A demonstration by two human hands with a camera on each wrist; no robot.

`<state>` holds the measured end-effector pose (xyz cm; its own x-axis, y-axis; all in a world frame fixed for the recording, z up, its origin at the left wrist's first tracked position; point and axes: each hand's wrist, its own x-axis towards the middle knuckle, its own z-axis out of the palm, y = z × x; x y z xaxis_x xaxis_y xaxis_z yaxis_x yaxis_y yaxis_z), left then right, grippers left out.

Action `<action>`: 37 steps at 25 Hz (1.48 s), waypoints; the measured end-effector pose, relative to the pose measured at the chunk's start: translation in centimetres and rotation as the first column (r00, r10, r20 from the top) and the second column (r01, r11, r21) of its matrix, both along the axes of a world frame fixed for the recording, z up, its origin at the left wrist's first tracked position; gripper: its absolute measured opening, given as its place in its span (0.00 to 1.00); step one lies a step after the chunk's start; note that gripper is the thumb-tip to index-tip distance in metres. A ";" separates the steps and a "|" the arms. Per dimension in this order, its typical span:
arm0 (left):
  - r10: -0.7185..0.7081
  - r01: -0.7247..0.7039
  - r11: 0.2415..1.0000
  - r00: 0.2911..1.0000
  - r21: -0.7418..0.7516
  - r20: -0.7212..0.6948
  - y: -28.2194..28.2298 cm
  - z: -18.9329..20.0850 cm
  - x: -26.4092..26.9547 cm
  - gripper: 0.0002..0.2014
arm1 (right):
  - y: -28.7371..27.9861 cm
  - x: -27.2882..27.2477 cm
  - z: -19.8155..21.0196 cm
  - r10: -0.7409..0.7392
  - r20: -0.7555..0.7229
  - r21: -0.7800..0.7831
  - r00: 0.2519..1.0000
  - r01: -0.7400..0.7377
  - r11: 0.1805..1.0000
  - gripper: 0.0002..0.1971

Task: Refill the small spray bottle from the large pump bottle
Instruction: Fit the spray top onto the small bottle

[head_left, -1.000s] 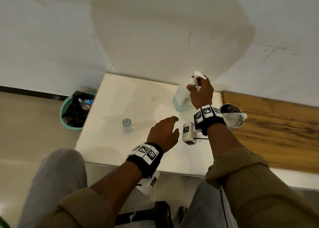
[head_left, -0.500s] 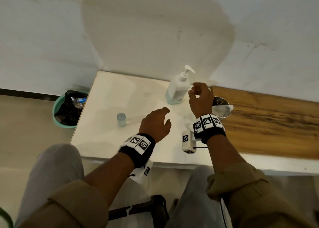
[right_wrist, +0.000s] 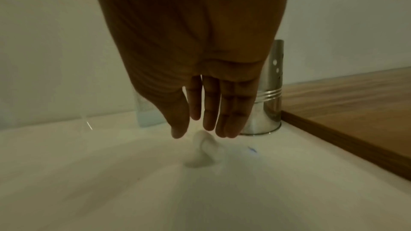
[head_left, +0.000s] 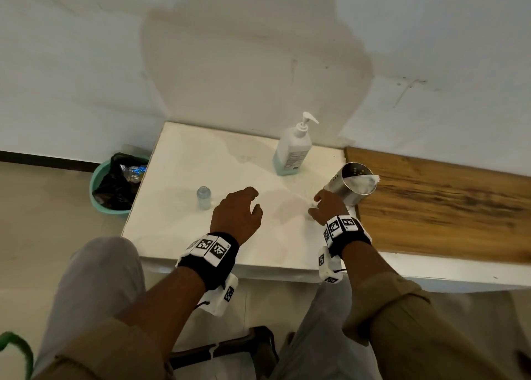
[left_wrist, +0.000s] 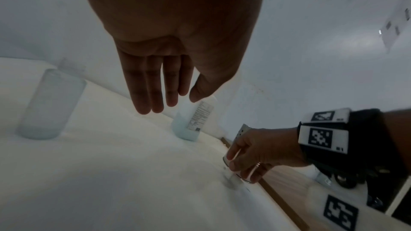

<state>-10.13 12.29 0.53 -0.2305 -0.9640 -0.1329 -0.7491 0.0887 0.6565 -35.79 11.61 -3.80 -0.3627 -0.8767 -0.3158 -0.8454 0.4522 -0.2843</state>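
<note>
Spray bottle (head_left: 203, 197) stands uncapped at the table's (head_left: 178, 230) left, untouched. Just right of it the left hand (head_left: 237, 211) hovers, fingers loose, empty. Pump bottle (head_left: 293, 149) now stands free at the back; the right hand (head_left: 327, 207) has left it and dropped to a small white cap (right_wrist: 205, 140), fingers extended, not yet gripping – pumping looks done, recapping next

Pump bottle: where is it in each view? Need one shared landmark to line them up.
Head: pump bottle stands upright at the back of the white table, centre of frame.
Left wrist: only its lower body with the label shows, mid-frame, past the left hand's fingers.
Right wrist: a sliver of its base shows left of the right hand.
Shared landmark: steel cup, to its right.
</note>
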 end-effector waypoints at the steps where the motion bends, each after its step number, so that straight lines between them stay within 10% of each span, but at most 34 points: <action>1: 0.020 -0.020 1.000 1.000 0.005 -0.002 -0.2 0.0 0.4 0.16 | 0.0 0.2 -0.5 -0.003 -0.020 0.007 1.000 0.003 1.000 0.22; 11: 0.031 -0.032 0.999 0.999 0.026 0.035 0.0 -0.5 2.0 0.14 | 0.0 2.1 -1.4 -0.146 -0.004 0.024 0.989 0.146 0.989 0.19; 22: 0.298 -0.299 0.954 0.950 -0.009 0.089 -2.2 1.4 7.7 0.06 | 2.4 8.8 8.1 0.066 0.311 -0.231 0.948 0.008 0.973 0.11; 37: 0.155 -0.130 0.977 0.977 0.171 -0.143 -5.9 -3.6 11.7 0.35 | 0.9 15.2 10.1 0.235 0.391 -0.391 0.890 -0.071 0.918 0.05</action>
